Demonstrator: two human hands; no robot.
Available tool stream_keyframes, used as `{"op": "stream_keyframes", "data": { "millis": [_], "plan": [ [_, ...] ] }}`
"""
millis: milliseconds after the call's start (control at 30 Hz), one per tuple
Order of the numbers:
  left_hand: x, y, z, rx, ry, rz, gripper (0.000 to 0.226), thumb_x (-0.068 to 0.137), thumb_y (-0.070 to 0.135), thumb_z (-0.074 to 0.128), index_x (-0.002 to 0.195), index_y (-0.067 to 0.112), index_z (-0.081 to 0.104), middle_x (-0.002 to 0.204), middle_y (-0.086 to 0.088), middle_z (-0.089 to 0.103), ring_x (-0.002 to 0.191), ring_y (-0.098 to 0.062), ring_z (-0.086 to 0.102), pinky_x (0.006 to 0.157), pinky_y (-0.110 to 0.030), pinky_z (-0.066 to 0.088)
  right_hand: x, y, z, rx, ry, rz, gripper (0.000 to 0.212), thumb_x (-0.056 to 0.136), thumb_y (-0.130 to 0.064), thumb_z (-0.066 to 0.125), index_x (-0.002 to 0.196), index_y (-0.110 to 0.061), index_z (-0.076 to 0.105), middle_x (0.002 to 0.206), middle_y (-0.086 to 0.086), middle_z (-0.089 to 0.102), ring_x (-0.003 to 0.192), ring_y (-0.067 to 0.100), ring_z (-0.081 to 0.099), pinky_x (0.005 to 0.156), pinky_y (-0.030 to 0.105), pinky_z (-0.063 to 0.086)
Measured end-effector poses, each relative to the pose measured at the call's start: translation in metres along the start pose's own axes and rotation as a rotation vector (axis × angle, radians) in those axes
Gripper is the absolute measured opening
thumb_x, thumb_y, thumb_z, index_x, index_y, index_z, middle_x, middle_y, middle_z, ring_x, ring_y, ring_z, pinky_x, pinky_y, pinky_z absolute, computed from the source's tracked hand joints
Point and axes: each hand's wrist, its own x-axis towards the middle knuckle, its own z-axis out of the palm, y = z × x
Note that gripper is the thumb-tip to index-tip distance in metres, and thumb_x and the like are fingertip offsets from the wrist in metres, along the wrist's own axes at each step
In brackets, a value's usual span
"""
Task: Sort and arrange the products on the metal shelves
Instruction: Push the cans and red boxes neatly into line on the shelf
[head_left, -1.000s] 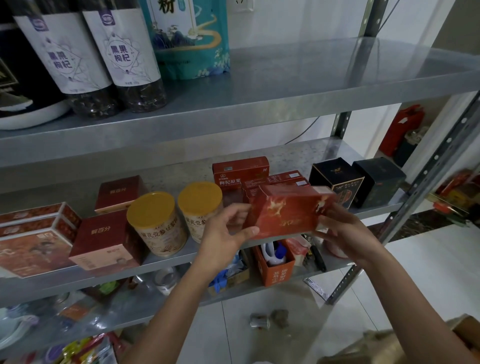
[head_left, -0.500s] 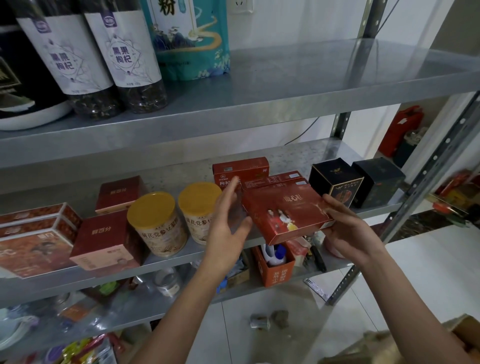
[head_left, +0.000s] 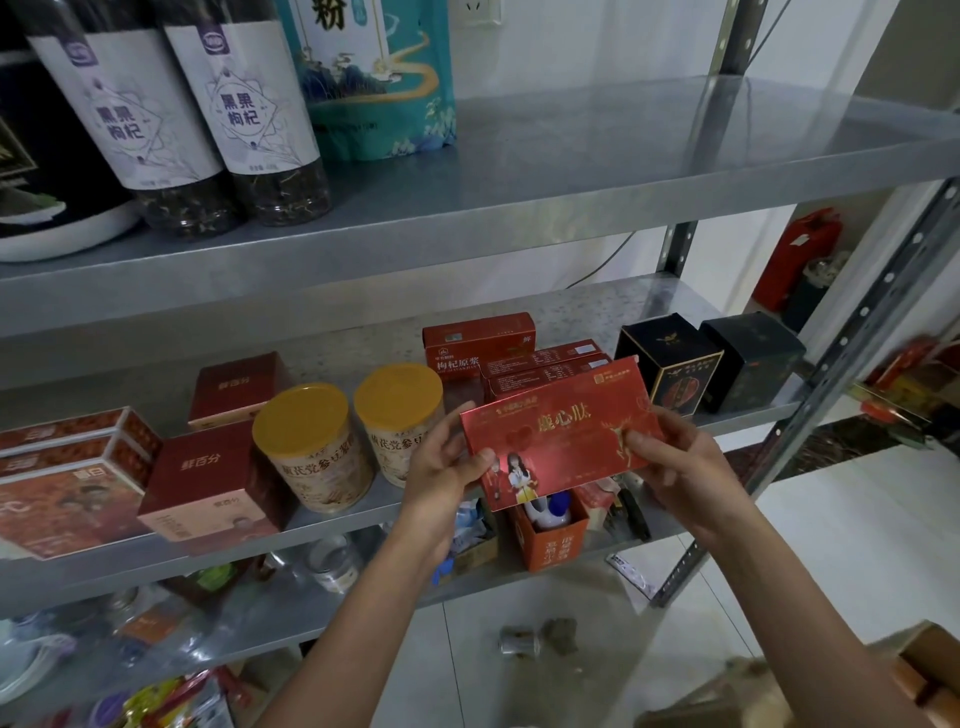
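You hold the red box (head_left: 563, 434) between left hand (head_left: 441, 467) and right hand (head_left: 675, 462), fingers curled on its ends; next, I judge, place it at the middle shelf (head_left: 597, 317) front edge by the red cartons (head_left: 540, 366).

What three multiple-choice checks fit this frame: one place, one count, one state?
1. The black boxes stand on: A) the middle shelf, right end; B) the top shelf; C) the floor.
2. Yellow-lidded cans: A) one; B) two; C) four.
3. The red box is: A) lying on a shelf; B) pinched by one hand; C) held by both hands.
Key: 1A, they sit side by side at its right end. 2B, two stand next to each other. 3C, the left hand and right hand grip its ends.
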Motion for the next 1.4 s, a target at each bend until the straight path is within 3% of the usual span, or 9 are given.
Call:
{"op": "stream_keyframes", "data": {
  "millis": [167,367,667,833,933,1100,1200,1300,1400],
  "plan": [
    [-0.001,-0.003,0.012,0.183,0.089,0.061,0.068,0.087,0.002,0.068,0.147,0.017,0.038,0.136,-0.006,0.055,0.114,-0.013,0.056,0.072,-0.014,0.053,-0.011,0.006,0.008,-0.325,0.174,-0.349,0.04,0.072,-0.013,0.078,0.106,-0.027,0.064,0.097,-0.011,0.073,0.09,0.006,0.07,0.069,0.016,0.055],
    [-0.012,0.007,0.029,0.583,-0.075,0.462,0.078,0.082,0.015,0.076,0.146,0.035,0.036,0.152,0.011,0.033,0.14,-0.003,0.028,0.111,-0.013,0.024,-0.02,0.021,0.013,-0.687,0.104,-0.605,0.055,0.073,0.01,0.077,0.11,-0.028,0.062,0.101,-0.02,0.066,0.094,-0.008,0.063,0.075,0.008,0.05],
    [-0.018,0.018,0.051,0.513,-0.129,0.311,0.088,0.066,0.06,0.07,0.144,0.046,0.033,0.158,0.014,0.016,0.144,-0.007,0.019,0.115,-0.036,0.027,-0.028,0.033,0.026,-0.757,0.214,-0.775,0.057,0.071,0.015,0.075,0.117,-0.016,0.06,0.108,-0.02,0.059,0.103,-0.014,0.058,0.081,0.005,0.048],
    [-0.027,0.013,0.062,0.117,-0.336,0.09,0.06,0.064,0.058,0.072,0.118,0.036,0.059,0.116,0.009,0.069,0.111,-0.008,0.064,0.089,-0.027,0.054,-0.034,0.046,0.042,-0.739,0.314,-0.91,0.073,0.065,0.028,0.07,0.123,-0.014,0.059,0.121,0.001,0.062,0.115,0.007,0.059,0.096,0.028,0.052],
    [-0.026,0.009,0.066,-0.007,-0.345,0.069,0.029,0.067,0.042,0.079,0.094,0.035,0.071,0.094,0.005,0.075,0.089,-0.009,0.072,0.068,-0.018,0.055,-0.036,0.053,0.049,-0.829,0.232,-0.993,0.069,0.07,0.016,0.075,0.128,-0.014,0.054,0.131,0.008,0.059,0.126,0.022,0.056,0.104,0.039,0.047],
    [-0.004,0.015,0.044,0.11,-0.291,0.101,0.04,0.072,0.031,0.08,0.109,0.023,0.067,0.102,0.003,0.075,0.097,-0.016,0.071,0.083,-0.035,0.058,-0.039,0.047,0.036,-0.795,-0.009,-0.84,0.055,0.086,-0.021,0.07,0.136,-0.008,0.051,0.146,0.005,0.049,0.133,0.02,0.049,0.107,0.028,0.044],
    [0.006,0.022,0.028,0.144,-0.393,0.123,0.041,0.067,0.03,0.081,0.106,0.022,0.068,0.105,0.003,0.074,0.101,-0.015,0.069,0.088,-0.034,0.055,-0.03,0.03,0.014,-0.901,0.15,-0.815,0.063,0.088,-0.015,0.07,0.144,-0.015,0.04,0.154,-0.006,0.037,0.133,0.02,0.047,0.111,0.031,0.04],
    [0.016,0.028,0.019,0.246,-0.563,0.117,0.039,0.071,0.023,0.08,0.107,0.022,0.067,0.11,0.002,0.073,0.108,-0.018,0.067,0.094,-0.036,0.053,-0.018,-0.001,-0.01,-1.022,0.236,-0.715,0.084,0.082,-0.029,0.072,0.15,-0.032,0.023,0.159,-0.013,0.015,0.147,0.003,0.017,0.117,0.018,0.018],
    [0.023,0.033,0.02,0.296,-0.739,0.103,0.044,0.075,0.025,0.077,0.115,0.026,0.06,0.113,0.012,0.071,0.109,-0.009,0.065,0.087,-0.024,0.054,-0.02,-0.025,-0.033,-1.077,0.1,-0.577,0.077,0.076,-0.039,0.071,0.143,-0.037,0.035,0.152,-0.01,0.03,0.14,0.006,0.029,0.109,0.036,0.042]
  ]
}}
